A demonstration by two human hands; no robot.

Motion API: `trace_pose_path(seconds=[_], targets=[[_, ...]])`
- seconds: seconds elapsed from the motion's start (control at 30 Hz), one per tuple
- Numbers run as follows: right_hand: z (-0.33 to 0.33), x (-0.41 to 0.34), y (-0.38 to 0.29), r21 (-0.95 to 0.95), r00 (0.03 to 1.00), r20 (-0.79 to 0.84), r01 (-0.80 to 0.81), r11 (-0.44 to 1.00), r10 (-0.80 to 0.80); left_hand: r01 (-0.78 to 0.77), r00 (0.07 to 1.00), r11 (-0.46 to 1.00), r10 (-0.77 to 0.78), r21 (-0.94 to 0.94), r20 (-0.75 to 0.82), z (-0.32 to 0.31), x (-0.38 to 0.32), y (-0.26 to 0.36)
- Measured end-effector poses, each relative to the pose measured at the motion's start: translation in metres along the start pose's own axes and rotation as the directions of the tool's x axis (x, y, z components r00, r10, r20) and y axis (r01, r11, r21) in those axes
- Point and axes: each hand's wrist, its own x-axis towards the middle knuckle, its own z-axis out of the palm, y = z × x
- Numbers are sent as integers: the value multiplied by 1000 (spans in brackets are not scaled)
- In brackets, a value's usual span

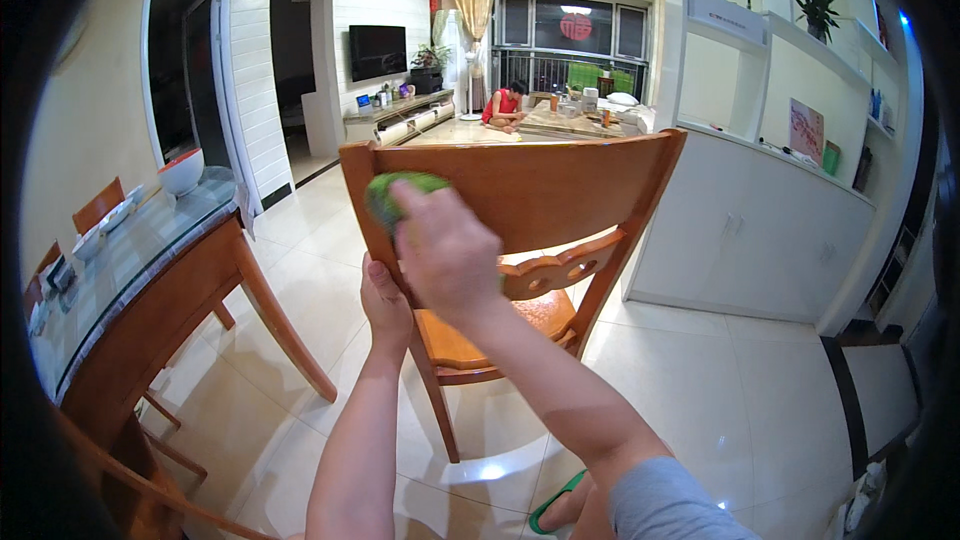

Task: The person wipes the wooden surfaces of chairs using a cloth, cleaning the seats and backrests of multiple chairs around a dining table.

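In front of me stands a wooden chair (525, 187), its back turned toward me. My right hand (446, 247) presses a green cloth (409, 187) against the upper left part of the backrest; the hand is slightly blurred. Lower down, my left hand (386, 300) grips the left upright of the chair back, with the thumb on the near side. Beyond the carved lower rail (562, 270), part of the glossy wooden seat (495, 326) shows. My right forearm hides some of the seat and rail.
To the left is a glass-topped dining table (157, 240) with a white bowl (182, 172) and several dishes. A white cabinet (750, 232) runs along the right. A person (504, 106) sits on the floor beyond the chair, beside a coffee table (570, 120). Glossy tiles (675, 405) cover the floor.
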Motion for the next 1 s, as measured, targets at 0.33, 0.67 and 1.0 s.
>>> trace_pose_path(seconds=[0.33,0.67,1.0], targets=[[-48,23,43,-122,986,-30,158,980,-162,35,999,999,-35,37,-13,-8,2,-4],[-117,-6,175,-273,966,-227,-183,944,122,25,996,1000,-24,12,-92,-6,0,-13],[-92,-44,154,-213,955,-261,-201,956,143,23,986,999,-18,24,-164,-5,0,-24]])
